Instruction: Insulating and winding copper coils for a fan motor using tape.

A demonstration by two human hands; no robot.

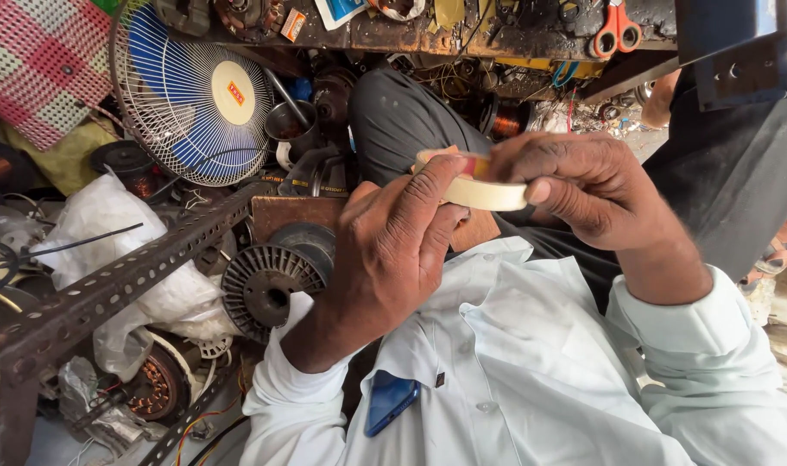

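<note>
Both the left hand [385, 250] and right hand [583, 185] are pinching a light, stiff cream tape roll [473, 185] by its rim, their grip closed on it.

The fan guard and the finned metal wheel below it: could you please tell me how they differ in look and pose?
The fan guard is a thin wire cage, white and blue, with a cream centre disc; the finned metal wheel is solid, dull grey, with a dark centre hole. The guard is much wider than the wheel. The guard stands tilted against clutter; the wheel lies low beside the perforated angle bar. Both are round with radial lines.
</note>
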